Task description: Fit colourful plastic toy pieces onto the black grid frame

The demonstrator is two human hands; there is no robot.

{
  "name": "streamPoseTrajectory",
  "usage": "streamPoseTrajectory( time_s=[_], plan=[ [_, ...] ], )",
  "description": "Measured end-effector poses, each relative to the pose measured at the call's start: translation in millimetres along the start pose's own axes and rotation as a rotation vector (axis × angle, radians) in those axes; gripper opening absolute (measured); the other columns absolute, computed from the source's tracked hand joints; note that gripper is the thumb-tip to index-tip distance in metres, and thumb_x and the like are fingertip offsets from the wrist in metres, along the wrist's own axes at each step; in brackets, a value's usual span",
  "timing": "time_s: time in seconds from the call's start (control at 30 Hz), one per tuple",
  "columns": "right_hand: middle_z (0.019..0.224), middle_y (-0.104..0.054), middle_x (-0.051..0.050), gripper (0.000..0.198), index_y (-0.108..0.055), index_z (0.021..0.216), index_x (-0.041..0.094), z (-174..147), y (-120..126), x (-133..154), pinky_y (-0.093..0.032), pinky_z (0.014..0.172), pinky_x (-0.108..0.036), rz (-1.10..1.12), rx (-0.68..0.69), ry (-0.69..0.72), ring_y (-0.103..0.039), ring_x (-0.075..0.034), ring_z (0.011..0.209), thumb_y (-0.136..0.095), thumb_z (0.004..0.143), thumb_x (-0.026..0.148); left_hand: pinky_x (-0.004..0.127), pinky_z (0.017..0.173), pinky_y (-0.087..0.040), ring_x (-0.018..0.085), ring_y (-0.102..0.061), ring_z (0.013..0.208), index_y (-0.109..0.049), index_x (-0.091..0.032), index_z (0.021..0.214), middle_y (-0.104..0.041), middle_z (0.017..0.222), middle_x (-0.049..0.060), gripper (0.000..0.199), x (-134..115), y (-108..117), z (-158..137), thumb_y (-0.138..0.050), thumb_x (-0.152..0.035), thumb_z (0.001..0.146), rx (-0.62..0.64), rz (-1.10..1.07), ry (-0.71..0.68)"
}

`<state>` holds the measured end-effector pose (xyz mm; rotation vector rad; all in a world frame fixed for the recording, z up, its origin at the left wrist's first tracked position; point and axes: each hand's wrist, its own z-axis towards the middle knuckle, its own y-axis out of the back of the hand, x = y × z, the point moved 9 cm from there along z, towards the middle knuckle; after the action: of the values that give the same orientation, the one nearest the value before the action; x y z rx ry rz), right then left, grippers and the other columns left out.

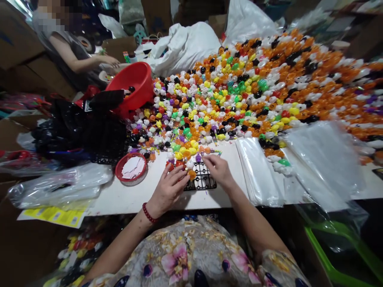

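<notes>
On the white table (119,199), the black grid (202,175) lies between the left hand (167,186), loosely spread over its left end, and the right hand (220,170), fingertips pinched near its far right corner, their hold impossible to tell.

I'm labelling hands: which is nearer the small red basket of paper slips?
Left. The left hand is right of the red basket, at the left side of the black grid tray; the right hand is farther, by the tray's far right corner.

Grid tray (207,187) black. Heaped pieces (236,93) orange, white, yellow, black. Basin (143,88) red. Table (116,201) white. Blouse (172,261) floral, pink-petalled.
</notes>
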<state>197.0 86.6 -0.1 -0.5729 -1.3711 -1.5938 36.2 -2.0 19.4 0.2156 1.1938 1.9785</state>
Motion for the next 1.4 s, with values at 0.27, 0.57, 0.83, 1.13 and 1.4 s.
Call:
streamPoseTrajectory(
  time_s=[0.27,0.57,0.83,1.13,1.4],
  plan=[
    [0.092,-0.068,-0.010,0.017,-0.067,0.086,0.016,105,50,-91,-0.047,0.082,-0.035,-0.356,-0.242,-0.360,-0.061,-0.023,0.088,-0.057,0.085,0.030,0.056,0.112,-0.041,0.025,-0.057,0.128,-0.057,-0.020,0.126,-0.068,0.121,0.013,0.038,-7,6,5,-0.055,-0.010,0.090,-0.044,0.031,-0.020],
    [0.098,-0.067,-0.017,0.015,-0.064,0.093,0.014,116,38,-110,-0.045,0.082,-0.037,-0.558,-0.155,-0.433,-0.060,-0.027,0.091,-0.050,0.088,0.015,0.056,0.120,-0.027,0.028,-0.040,0.143,-0.048,-0.020,0.141,-0.055,0.144,0.012,0.056,-16,-12,14,-0.047,-0.004,0.087,0.186,0.174,-0.148],
    [0.095,-0.066,-0.012,0.018,-0.064,0.099,0.017,15,31,-61,-0.049,0.079,-0.036,-0.428,-0.172,-0.085,-0.061,-0.024,0.085,-0.054,0.084,0.020,0.056,0.123,-0.018,0.024,-0.040,0.143,-0.048,-0.020,0.141,-0.056,0.143,0.010,0.051,-8,-17,14,-0.045,-0.009,0.091,0.226,0.128,-0.141],
    [0.078,-0.071,-0.004,0.025,-0.066,0.086,0.018,-73,-44,-52,-0.050,0.067,-0.030,0.154,0.150,-0.334,-0.063,-0.020,0.072,-0.060,0.082,0.042,0.056,0.122,-0.022,0.022,-0.043,0.142,-0.043,-0.024,0.145,-0.055,0.145,0.009,0.050,-3,-16,15,-0.047,-0.015,0.095,0.216,0.048,-0.099],
    [0.075,-0.068,-0.003,0.009,-0.062,0.078,0.020,-75,-78,-42,-0.049,0.066,-0.030,0.104,0.223,-0.178,-0.060,-0.019,0.069,-0.056,0.081,0.026,0.055,0.121,-0.024,0.022,-0.043,0.141,-0.047,-0.022,0.142,-0.057,0.143,0.012,0.044,-1,-19,15,-0.042,-0.017,0.098,0.213,0.035,-0.090]
  ],
)
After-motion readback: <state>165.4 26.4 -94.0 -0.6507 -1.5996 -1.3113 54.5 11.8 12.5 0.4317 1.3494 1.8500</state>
